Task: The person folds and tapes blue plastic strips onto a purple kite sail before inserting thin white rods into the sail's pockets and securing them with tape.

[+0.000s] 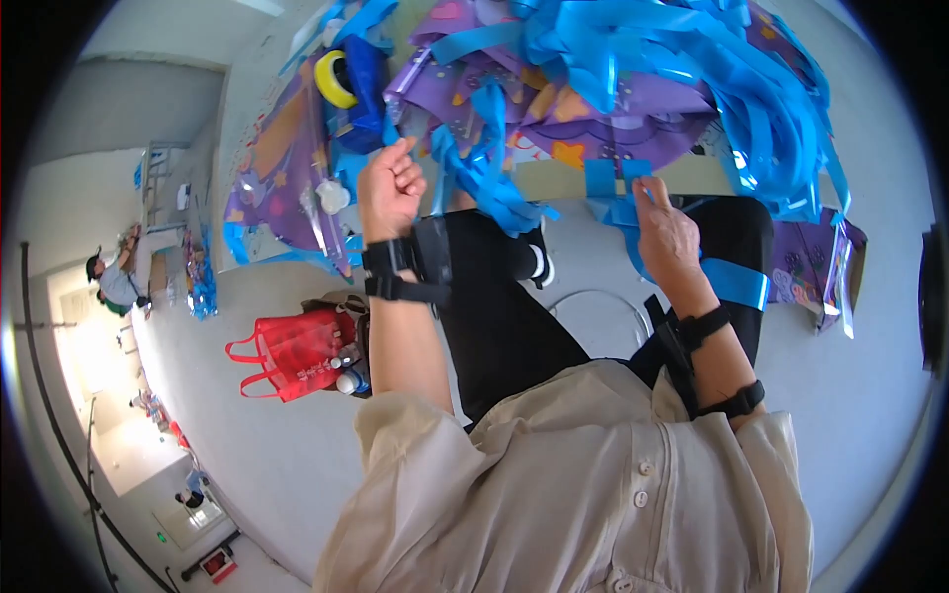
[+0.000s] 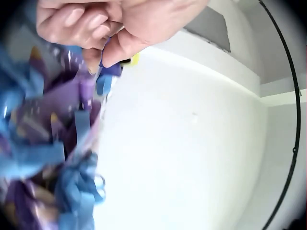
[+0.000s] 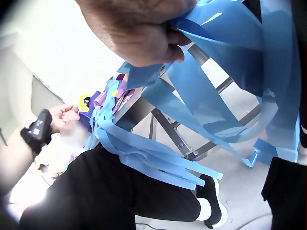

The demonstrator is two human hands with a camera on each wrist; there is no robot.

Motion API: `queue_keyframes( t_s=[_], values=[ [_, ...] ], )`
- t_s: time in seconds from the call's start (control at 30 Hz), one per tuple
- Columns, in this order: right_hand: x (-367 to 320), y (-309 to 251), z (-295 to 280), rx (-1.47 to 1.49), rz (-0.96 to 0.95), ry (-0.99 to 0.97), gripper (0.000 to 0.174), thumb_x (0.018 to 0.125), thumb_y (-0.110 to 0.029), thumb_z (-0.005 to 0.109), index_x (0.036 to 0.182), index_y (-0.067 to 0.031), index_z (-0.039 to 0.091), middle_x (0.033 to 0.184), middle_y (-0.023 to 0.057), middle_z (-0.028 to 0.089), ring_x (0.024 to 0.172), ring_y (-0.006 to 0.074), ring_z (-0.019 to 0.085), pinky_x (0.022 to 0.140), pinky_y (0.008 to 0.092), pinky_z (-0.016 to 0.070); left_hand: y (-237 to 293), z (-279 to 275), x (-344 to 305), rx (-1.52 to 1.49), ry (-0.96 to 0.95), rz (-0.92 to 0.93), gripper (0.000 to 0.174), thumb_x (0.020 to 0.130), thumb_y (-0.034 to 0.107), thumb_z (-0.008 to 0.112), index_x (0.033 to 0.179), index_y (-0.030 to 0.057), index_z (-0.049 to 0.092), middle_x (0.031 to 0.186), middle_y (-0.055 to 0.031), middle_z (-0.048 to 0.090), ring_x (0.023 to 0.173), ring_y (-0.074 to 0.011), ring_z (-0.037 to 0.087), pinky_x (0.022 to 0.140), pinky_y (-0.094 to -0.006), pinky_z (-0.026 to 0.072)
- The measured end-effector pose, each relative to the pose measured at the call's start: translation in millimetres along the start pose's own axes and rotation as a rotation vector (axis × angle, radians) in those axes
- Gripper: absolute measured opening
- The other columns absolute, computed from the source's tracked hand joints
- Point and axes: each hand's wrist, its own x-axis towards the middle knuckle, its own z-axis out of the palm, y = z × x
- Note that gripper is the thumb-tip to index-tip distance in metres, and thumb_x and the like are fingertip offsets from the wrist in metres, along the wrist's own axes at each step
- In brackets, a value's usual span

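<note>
Working at the front edge of the desk (image 1: pixel 549 181), pinching blue ribbon (image 1: pixel 600 178) there between fingers of the right hand (image 1: pixel 670 237); judging it light, limp, slippery, so favouring a firm, flat hold near its end; curling left hand (image 1: pixel 392 190) fingers near the yellow tape roll (image 1: pixel 328 91), not visibly holding anything.

Three body-worn views.
The head view looks forward and down over a beige buttoned shirt (image 1: pixel 554 484); the left wrist view faces the bare left hand (image 2: pixel 112 26) closely; the right wrist view, near the bare right hand (image 3: pixel 139 31), looks across to the left hand and a yellow ring-shaped tape roll (image 1: pixel 330 91), shared with the head view.
</note>
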Motion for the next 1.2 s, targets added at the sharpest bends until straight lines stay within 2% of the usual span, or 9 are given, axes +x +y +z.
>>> queue_keyframes(
  t_s=[0.17, 0.33, 0.43, 0.9, 1.0, 1.07, 1.1, 1.17, 1.2],
  values=[
    [-2.2, 3.4, 1.3, -0.009, 0.025, 0.021, 0.042, 0.076, 0.0, 0.051, 0.118, -0.0005, 0.049, 0.121, 0.0116, 0.046, 0.07, 0.0291, 0.064, 0.061, 0.0403, 0.0509, -84.9, 91.2, -33.3, 0.146, -0.294, -0.129, 0.023, 0.087, 0.011, 0.056, 0.105, -0.0026, 0.057, 0.055, 0.0066, 0.03, 0.044, -0.0036, 0.028, 0.042, -0.0198, 0.0239],
    [-1.6, 4.0, 3.0, 0.006, 0.045, -0.027, 0.051, 0.074, 0.005, 0.057, 0.123, -0.0049, 0.046, 0.127, 0.0108, 0.039, 0.072, 0.0275, 0.064, 0.06, 0.0388, 0.0505, -147.6, 133.6, -15.3, 0.239, -0.335, -0.228, 0.018, 0.085, 0.011, 0.056, 0.098, -0.0004, 0.063, 0.055, 0.0075, 0.033, 0.042, -0.0033, 0.026, 0.04, -0.0217, 0.0207],
    [-2.0, 3.9, 4.4, 0.013, 0.033, 0.03, 0.044, 0.074, -0.002, 0.056, 0.117, -0.0029, 0.049, 0.123, 0.0128, 0.044, 0.069, 0.0274, 0.064, 0.06, 0.0398, 0.0517, -158.6, 142.2, -9.5, 0.29, -0.297, -0.243, 0.017, 0.085, 0.011, 0.056, 0.096, 0.0006, 0.064, 0.055, 0.0079, 0.033, 0.043, -0.0034, 0.026, 0.04, -0.0222, 0.0203],
    [0.4, 5.5, 6.1, -0.072, -0.037, 0.023, 0.042, 0.077, -0.006, 0.055, 0.119, -0.0014, 0.05, 0.133, 0.0141, 0.04, 0.073, 0.0236, 0.063, 0.061, 0.0361, 0.0527, -171.6, 144.5, -1.4, 0.38, -0.226, -0.253, 0.016, 0.086, 0.012, 0.055, 0.091, 0.004, 0.068, 0.055, 0.0086, 0.03, 0.043, -0.0036, 0.025, 0.041, -0.0221, 0.0191],
    [1.3, 7.0, 5.9, -0.081, -0.067, 0.001, 0.042, 0.076, -0.006, 0.055, 0.118, -0.0008, 0.05, 0.133, 0.0154, 0.041, 0.069, 0.0242, 0.064, 0.058, 0.0361, 0.0523, -175.1, 142.6, 2.9, 0.408, -0.222, -0.252, 0.016, 0.085, 0.012, 0.055, 0.092, 0.0045, 0.067, 0.056, 0.0069, 0.038, 0.044, -0.0051, 0.032, 0.04, -0.0228, 0.0228],
    [1.1, 6.4, 0.4, -0.088, -0.081, -0.021, 0.042, 0.076, -0.006, 0.054, 0.118, -0.0001, 0.051, 0.132, 0.0162, 0.042, 0.067, 0.0245, 0.065, 0.057, 0.0361, 0.0521, -179.6, 141.5, 6.8, 0.585, -0.216, -0.009, 0.015, 0.083, 0.009, 0.057, 0.091, 0.0018, 0.066, 0.06, 0.0034, 0.048, 0.049, -0.008, 0.041, 0.041, -0.0248, 0.0307],
    [1.1, 5.4, -3.4, -0.097, -0.091, -0.024, 0.042, 0.075, -0.005, 0.055, 0.116, 0.0004, 0.052, 0.133, 0.017, 0.042, 0.066, 0.0248, 0.065, 0.056, 0.0358, 0.0518, -185.6, 140.5, 10.0, 0.585, -0.216, -0.01, 0.015, 0.083, 0.009, 0.057, 0.091, 0.0018, 0.066, 0.06, 0.0034, 0.048, 0.049, -0.008, 0.041, 0.041, -0.0248, 0.0307],
    [1.6, 3.7, -6.1, -0.106, -0.101, -0.026, 0.041, 0.074, -0.005, 0.055, 0.115, 0.0009, 0.053, 0.134, 0.0179, 0.041, 0.065, 0.0251, 0.065, 0.055, 0.0356, 0.0516, -201.9, 138.6, 19.3, 0.96, -0.111, 0.647, 0.016, 0.079, 0.006, 0.058, 0.092, -0.002, 0.065, 0.066, -0.0001, 0.055, 0.055, -0.0099, 0.049, 0.045, -0.0252, 0.0364],
    [1.5, 3.1, -6.6, -0.106, -0.098, -0.034, 0.041, 0.074, -0.006, 0.055, 0.114, 0.0008, 0.054, 0.133, 0.0179, 0.042, 0.065, 0.025, 0.065, 0.055, 0.0356, 0.0516, -200.0, 144.6, 19.5, 0.982, 0.027, 0.883, 0.018, 0.077, 0.003, 0.057, 0.092, -0.0046, 0.064, 0.065, -0.0015, 0.056, 0.055, -0.0101, 0.05, 0.049, -0.0235, 0.039]
  ],
)
